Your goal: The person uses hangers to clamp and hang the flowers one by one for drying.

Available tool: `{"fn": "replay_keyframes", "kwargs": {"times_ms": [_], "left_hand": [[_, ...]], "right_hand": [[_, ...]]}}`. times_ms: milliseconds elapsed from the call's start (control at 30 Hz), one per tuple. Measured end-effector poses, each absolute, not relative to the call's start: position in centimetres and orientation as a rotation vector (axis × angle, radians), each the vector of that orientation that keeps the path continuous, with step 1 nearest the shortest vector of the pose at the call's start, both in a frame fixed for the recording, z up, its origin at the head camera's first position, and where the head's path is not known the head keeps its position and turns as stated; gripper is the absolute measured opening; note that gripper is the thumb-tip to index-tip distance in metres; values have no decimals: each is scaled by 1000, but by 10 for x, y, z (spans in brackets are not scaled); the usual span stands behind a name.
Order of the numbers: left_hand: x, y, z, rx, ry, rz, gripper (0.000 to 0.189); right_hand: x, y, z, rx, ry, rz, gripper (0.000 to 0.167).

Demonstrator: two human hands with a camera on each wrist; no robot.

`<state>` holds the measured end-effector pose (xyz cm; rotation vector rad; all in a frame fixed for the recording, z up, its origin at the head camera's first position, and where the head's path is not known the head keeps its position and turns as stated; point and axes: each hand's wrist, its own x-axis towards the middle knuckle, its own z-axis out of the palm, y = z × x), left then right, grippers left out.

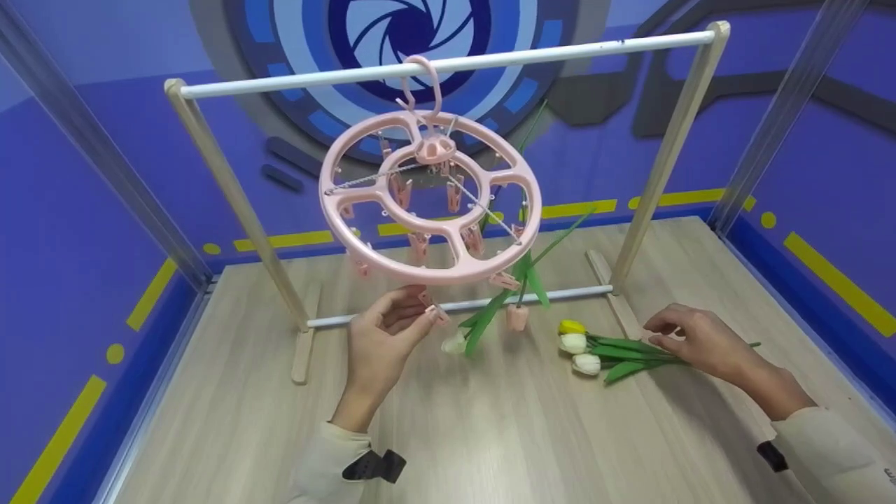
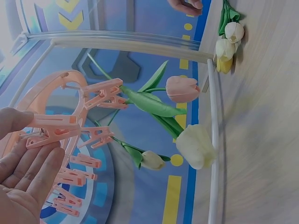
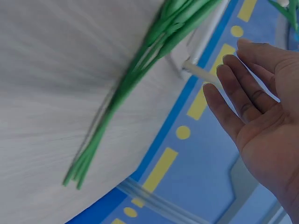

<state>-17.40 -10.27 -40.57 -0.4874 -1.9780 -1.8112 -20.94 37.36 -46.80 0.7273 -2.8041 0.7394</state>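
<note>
My left hand pinches a pink clothespin between thumb and fingers at the near rim of a round pink clip hanger. From other clips on the hanger, tulips dangle head down: a pink tulip, a large white tulip and a smaller white tulip. On the right, my right hand, holding nothing, hovers over the stems of a bunch of artificial tulips. Their heads, a yellow tulip and two white ones, point left on the table.
The hanger's hook sits over the white top bar of a wooden-sided rack. A lower bar joins the rack's feet on the wood-grain table. Blue-purple printed panels enclose the back and sides.
</note>
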Motion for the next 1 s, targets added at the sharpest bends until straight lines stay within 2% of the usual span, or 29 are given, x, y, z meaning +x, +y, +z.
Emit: {"fn": "replay_keyframes", "kwargs": {"times_ms": [433, 1000], "left_hand": [[-173, -104, -405, -480, -2007, -1780, 34], [-173, -104, -405, -484, -1995, -1780, 33]], "right_hand": [[-206, 399, -492, 598, -2935, 685, 14], [-203, 419, -508, 647, -2931, 573, 19]]}}
